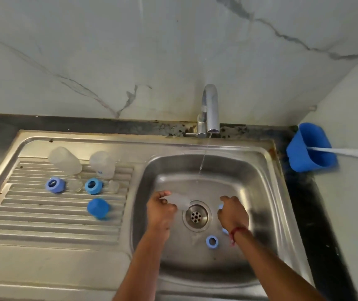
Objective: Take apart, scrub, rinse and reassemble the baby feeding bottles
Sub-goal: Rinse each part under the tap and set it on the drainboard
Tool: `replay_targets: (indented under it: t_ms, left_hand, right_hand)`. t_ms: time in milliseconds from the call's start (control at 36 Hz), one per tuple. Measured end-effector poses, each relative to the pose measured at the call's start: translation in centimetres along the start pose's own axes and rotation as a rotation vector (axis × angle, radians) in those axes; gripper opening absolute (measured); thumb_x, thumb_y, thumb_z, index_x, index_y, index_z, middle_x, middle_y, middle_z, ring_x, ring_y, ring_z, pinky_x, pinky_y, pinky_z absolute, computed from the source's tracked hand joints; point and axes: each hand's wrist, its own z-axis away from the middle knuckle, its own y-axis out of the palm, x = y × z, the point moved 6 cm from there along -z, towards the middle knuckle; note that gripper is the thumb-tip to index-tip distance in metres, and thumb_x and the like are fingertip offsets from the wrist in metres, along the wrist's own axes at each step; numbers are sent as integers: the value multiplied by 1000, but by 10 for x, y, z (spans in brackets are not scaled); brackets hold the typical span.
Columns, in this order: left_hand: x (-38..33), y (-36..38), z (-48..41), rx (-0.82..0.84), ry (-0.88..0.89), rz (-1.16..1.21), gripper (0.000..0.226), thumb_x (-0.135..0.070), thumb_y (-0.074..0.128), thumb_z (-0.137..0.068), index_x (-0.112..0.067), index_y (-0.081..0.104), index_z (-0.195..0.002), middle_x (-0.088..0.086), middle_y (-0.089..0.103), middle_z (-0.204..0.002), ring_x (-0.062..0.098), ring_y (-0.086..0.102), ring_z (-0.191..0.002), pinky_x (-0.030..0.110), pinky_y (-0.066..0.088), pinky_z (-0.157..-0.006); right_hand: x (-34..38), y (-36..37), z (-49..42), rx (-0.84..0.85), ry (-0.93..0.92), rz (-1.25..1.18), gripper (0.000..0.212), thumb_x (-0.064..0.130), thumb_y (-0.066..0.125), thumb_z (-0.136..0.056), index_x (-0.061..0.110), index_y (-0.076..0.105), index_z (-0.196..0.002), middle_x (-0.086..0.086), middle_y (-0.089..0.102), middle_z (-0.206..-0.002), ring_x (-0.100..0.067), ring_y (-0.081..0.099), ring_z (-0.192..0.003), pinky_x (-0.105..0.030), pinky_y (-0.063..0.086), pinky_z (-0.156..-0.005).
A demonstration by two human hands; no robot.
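Observation:
My left hand [161, 208] grips a clear bottle body [179, 200] low in the sink basin [260, 192], left of the drain [196, 216]. My right hand [233, 210] curls round a small blue part [220, 206] right of the drain; most of it is hidden. A blue collar ring [212, 242] lies on the basin floor in front of the drain. On the drainboard [32, 216] stand two clear bottle bodies [65, 160] [102, 164], two blue rings [55, 185] [93, 186], two clear teats [75, 185] [114, 185] and a blue cap [98, 207].
The tap [209, 111] runs a thin stream into the basin behind my hands. A blue cup [311, 147] holding a brush with a white and grey handle [345, 152] leans on the dark counter at the right. A marble wall stands behind the sink.

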Motion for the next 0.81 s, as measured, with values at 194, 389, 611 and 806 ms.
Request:
replay_targets:
  t_ms: [194, 389, 611, 806]
  left_hand:
    - [23, 6, -12, -76, -167, 204, 47, 30, 47, -77, -13, 60, -91, 9, 48, -75, 18, 49, -63, 34, 47, -65]
    - [33, 15, -13, -95, -217, 282, 30, 7, 47, -89, -19, 60, -97, 2, 54, -73, 16, 49, -69, 37, 44, -70]
    - [36, 18, -9, -32, -212, 200, 20, -2, 56, -89, -19, 62, -95, -3, 60, -69, 13, 51, -69, 29, 32, -63]
    - [16, 15, -18, 19, -147, 258, 6, -15, 59, -97, -21, 61, -97, -3, 64, -84, 14, 59, -74, 34, 43, -76]
  right_hand:
    - [-11, 11, -24, 59, -31, 68, 46, 20, 62, -89, 21, 53, -134, -8, 52, -129, -27, 58, -113, -37, 52, -85]
    - [-20, 23, -34, 95, -81, 112, 44, 18, 68, -87, 21, 56, -130, -9, 54, -127, -26, 59, -112, -36, 55, -88]
    - [-17, 24, -40, 70, -104, 147, 18, 21, 62, -85, 15, 62, -103, -7, 63, -108, -25, 61, -99, -31, 52, -76]
    - [0, -16, -45, -171, 36, -648, 32, 12, 80, -71, 10, 58, -93, 1, 62, -86, -19, 59, -78, -18, 40, -60]
